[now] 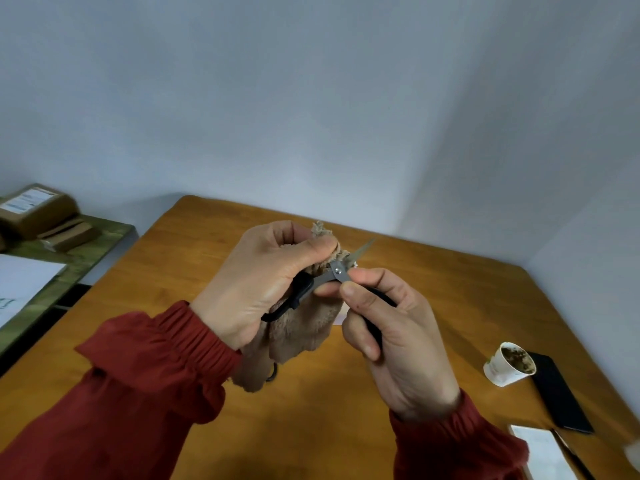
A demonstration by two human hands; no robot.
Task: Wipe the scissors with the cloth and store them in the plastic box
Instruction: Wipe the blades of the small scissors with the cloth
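Above the middle of the wooden table, my left hand grips a beige fluffy cloth bunched around one blade of the scissors. The cloth hangs down below that hand. The scissors have grey blades and black handles; one blade tip points up and to the right, past the cloth. My right hand holds a black handle, with its thumb and forefinger close to the pivot screw. The other handle loop lies against my left palm. No plastic box is in view.
A white paper cup with brown residue stands at the right, beside a black phone. A white pad and pen lie at the bottom right. Cardboard boxes and white paper sit on a green side table at the left.
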